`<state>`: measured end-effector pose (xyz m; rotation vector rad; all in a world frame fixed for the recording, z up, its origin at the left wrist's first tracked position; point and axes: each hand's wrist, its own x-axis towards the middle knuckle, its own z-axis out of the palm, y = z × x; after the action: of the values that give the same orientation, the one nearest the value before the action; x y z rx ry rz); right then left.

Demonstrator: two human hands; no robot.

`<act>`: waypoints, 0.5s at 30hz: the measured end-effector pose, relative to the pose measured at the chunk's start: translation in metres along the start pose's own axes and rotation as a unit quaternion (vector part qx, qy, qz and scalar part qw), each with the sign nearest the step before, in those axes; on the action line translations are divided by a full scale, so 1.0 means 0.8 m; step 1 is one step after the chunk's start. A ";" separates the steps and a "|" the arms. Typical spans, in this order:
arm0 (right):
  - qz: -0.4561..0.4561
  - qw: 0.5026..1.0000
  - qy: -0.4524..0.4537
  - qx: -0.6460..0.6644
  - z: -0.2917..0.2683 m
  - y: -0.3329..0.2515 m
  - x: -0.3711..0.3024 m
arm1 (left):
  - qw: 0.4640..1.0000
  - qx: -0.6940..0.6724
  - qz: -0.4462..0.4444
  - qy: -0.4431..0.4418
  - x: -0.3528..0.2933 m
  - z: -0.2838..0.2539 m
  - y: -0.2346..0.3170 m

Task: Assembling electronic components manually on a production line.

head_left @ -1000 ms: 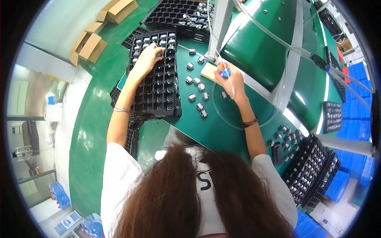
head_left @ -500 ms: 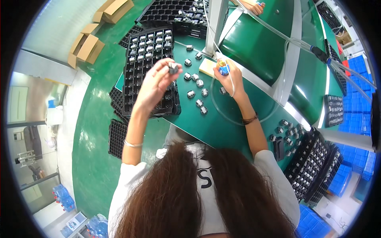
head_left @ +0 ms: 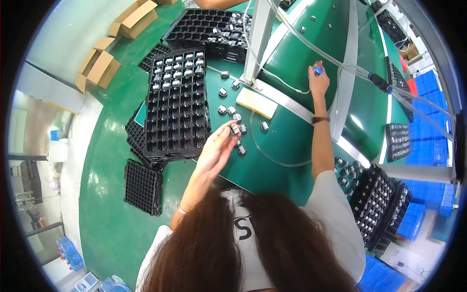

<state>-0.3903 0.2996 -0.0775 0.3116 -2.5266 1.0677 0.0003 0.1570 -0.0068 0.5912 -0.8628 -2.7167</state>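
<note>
My left hand (head_left: 218,150) pinches a small silver-and-black metal part (head_left: 235,129) at its fingertips, among loose parts of the same kind on the green table (head_left: 262,170). Several of these lie close around the fingers. To the left of the hand, a black compartment tray (head_left: 177,112) holds metal parts in its far rows. My right hand (head_left: 319,86) reaches over the green conveyor belt (head_left: 292,63), its fingers closed round a small blue object (head_left: 317,70) whose kind I cannot make out. A thin white tube (head_left: 287,86) runs up to that hand.
A pale yellow block (head_left: 257,102) lies beside the metal post (head_left: 256,53). More black trays (head_left: 209,29) stand at the far left, near another person's arm (head_left: 221,3). Filled trays (head_left: 377,202) stand at the right. Cardboard boxes (head_left: 99,68) sit on the floor.
My left hand has moved from over the tray's edge right and nearer, down to the loose parts. My right hand has gone from beside the yellow block out over the belt, still round the blue object.
</note>
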 end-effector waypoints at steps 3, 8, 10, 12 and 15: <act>-0.007 1.000 0.000 -0.009 -0.002 -0.002 -0.002 | 1.000 -0.009 0.006 0.022 0.006 -0.002 -0.006; -0.134 0.984 0.119 0.009 -0.020 -0.020 -0.015 | 0.999 0.015 0.016 0.040 0.026 0.006 -0.012; 0.042 0.960 -0.048 0.274 -0.050 -0.074 -0.050 | 0.998 0.041 0.014 0.039 0.032 0.013 -0.009; 0.096 0.875 -0.182 0.439 -0.067 -0.103 -0.098 | 0.998 0.033 0.023 0.041 0.035 0.018 -0.011; 0.131 0.787 -0.318 0.511 -0.089 -0.161 -0.180 | 0.994 0.083 0.063 0.044 0.036 0.028 -0.014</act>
<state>-0.1978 0.2706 -0.0110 0.6999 -2.2033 2.8028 -0.0362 0.1674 -0.0053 0.6612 -1.0719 -2.5029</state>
